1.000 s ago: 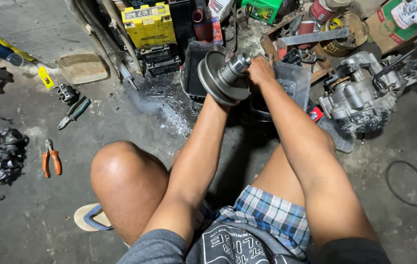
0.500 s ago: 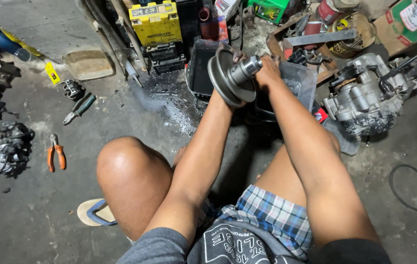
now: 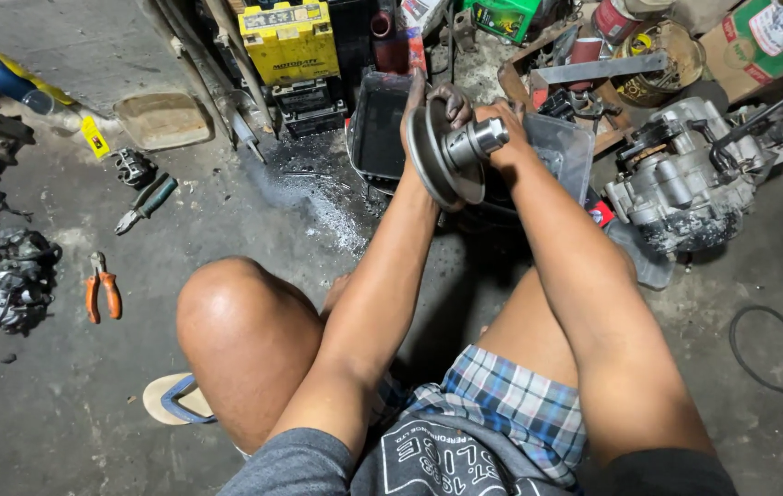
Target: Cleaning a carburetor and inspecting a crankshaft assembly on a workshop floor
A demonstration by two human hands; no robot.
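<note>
The pulley (image 3: 446, 152), a grey metal disc with a shaft sticking out toward the camera, is held up in the air over a dark tray (image 3: 377, 129) on the floor (image 3: 61, 413), just in front of the person's raised knee (image 3: 235, 321). The left hand (image 3: 423, 110) grips the disc's rim, oily fingers curled over its top edge. The right hand (image 3: 501, 129) is closed around the shaft from the right side; its fingers seem to wrap the far end, though the shaft hides most of them. Both forearms reach forward from a grey shirt and plaid shorts (image 3: 501, 413). Behind the tray stands a yellow battery (image 3: 288, 41), with a black box just below it. To the right of the hands lies an engine case (image 3: 676, 184), grey and dirty, beside a clear plastic container (image 3: 561, 152). On the left of the floor lie orange pliers (image 3: 102, 289), green-handled pliers (image 3: 145, 204) further back, and a few dark greasy parts (image 3: 15, 276) near the left edge. A sandal (image 3: 175, 400) shows under the knee. A black cable (image 3: 777, 349) curls at the right edge.
</note>
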